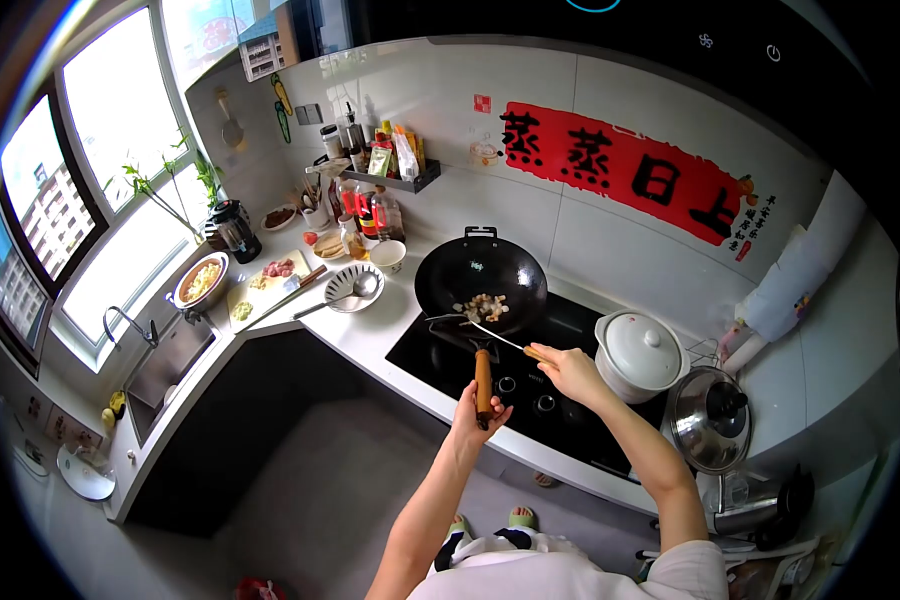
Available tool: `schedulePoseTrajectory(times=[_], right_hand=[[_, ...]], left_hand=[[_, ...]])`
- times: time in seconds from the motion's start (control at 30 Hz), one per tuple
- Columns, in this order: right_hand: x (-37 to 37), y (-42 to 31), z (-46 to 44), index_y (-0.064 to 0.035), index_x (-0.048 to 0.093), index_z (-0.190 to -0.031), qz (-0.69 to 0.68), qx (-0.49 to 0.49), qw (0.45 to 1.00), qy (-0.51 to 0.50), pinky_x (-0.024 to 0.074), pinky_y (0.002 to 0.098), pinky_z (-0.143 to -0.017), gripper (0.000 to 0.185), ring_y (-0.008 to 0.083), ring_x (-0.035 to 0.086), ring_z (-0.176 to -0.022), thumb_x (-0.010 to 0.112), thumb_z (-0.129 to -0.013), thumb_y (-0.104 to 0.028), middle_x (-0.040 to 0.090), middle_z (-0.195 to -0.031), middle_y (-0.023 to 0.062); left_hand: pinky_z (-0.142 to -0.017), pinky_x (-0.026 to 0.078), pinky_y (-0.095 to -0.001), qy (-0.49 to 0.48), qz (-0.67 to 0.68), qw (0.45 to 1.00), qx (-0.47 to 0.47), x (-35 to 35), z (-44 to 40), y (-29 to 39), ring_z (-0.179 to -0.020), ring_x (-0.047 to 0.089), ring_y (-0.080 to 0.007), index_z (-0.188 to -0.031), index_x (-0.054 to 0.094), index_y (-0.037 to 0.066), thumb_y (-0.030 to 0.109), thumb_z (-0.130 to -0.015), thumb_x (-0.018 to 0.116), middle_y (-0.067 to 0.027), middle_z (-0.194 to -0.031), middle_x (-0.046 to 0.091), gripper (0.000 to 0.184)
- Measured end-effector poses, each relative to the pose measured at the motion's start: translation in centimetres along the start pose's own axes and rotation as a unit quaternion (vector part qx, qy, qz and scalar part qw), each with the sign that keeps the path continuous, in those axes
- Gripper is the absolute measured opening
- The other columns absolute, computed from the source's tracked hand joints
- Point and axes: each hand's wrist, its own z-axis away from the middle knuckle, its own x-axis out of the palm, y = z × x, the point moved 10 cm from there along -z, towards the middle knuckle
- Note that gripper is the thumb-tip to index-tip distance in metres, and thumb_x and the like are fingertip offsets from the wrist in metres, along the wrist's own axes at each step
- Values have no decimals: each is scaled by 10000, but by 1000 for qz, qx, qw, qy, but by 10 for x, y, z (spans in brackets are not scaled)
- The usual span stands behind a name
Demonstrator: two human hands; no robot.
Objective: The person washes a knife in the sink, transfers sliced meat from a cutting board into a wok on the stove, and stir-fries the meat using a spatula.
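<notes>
A black wok [478,262] sits on the dark glass stove [560,345], tilted slightly toward me. Small browned chunks of food [482,306] lie low in its bowl; their exact kind is too small to tell. My left hand [475,410] is wrapped round the wok's wooden handle [483,370], near its end. In my closed right hand [570,376] is the wooden grip of a spatula [505,341]. Its thin metal shaft reaches left over the wok's near rim, with the head beside the food.
Right of the wok stands a white lidded pot [642,352], then a steel lid [710,420]. To the left are a striped bowl with a ladle [364,286], a cutting board with chopped food [270,288], a knife [288,295] and the sink [170,370].
</notes>
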Motion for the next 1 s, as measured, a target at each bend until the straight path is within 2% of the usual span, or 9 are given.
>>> schedulePoseTrajectory(times=[0.13, 0.33, 0.43, 0.7, 0.73, 0.8, 0.9, 1.0], right_hand=[[0, -1, -1, -177, 593, -1224, -3, 22, 999, -24, 522, 431, -643, 364, 357, 648, -721, 614, -863, -211, 667, -826, 178], [6, -2, -9, -184, 591, -1227, 3, -57, 998, 21, 527, 436, -640, 374, 358, 649, -714, 622, -854, -202, 664, -805, 182], [2, -9, -9, -172, 579, -1248, 7, -10, 1000, -11, 524, 403, -677, 390, 349, 654, -752, 616, -859, -185, 669, -892, 184], [17, 5, -7, -158, 578, -1247, 8, 21, 1000, -14, 522, 415, -669, 397, 360, 650, -740, 617, -853, -181, 666, -856, 188], [18, 5, -4, -154, 591, -1227, -19, 1, 1000, 5, 530, 455, -677, 380, 378, 650, -758, 618, -850, -192, 658, -818, 211], [30, 20, -5, -150, 589, -1230, -56, 9, 998, 7, 530, 444, -694, 383, 377, 649, -785, 617, -850, -191, 658, -825, 213], [37, 28, -1, -143, 589, -1232, -54, 23, 998, 18, 530, 425, -700, 386, 363, 653, -799, 619, -850, -186, 660, -873, 210], [21, 27, -6, -141, 598, -1219, 21, 50, 998, 24, 525, 430, -663, 373, 357, 652, -766, 623, -850, -187, 661, -852, 198]], left_hand=[[-863, 479, -426, -10, -1, 1000, 4, 1, 1, 1, -571, 504, -185, -1076, 531, 144, 389, -976, 385, -51, -612, 511, 302], [-881, 470, -426, -10, -12, 1000, 11, 4, 5, 3, -568, 496, -182, -1098, 533, 138, 377, -982, 372, -47, -610, 502, 311], [-885, 468, -425, 22, -15, 999, 18, 2, 8, 5, -566, 493, -183, -1108, 536, 135, 373, -984, 364, -43, -605, 493, 318], [-872, 469, -425, 18, -23, 999, 25, 1, 9, 7, -556, 486, -177, -1126, 534, 133, 378, -990, 348, -39, -598, 482, 336], [-872, 469, -425, 13, -27, 999, 25, 3, 10, 8, -553, 485, -176, -1126, 534, 133, 378, -990, 348, -39, -597, 481, 337], [-869, 468, -432, 2, -23, 999, 23, 6, 9, 7, -543, 478, -172, -1132, 537, 134, 376, -991, 346, -39, -596, 478, 339], [-871, 474, -426, 5, -32, 999, 9, 7, 10, 7, -539, 482, -189, -999, 473, 138, 412, -988, 346, -46, -585, 481, 303], [-862, 487, -419, 4, -34, 999, 8, 2, 11, 4, -546, 493, -180, -987, 480, 138, 414, -984, 359, -39, -590, 491, 301]])
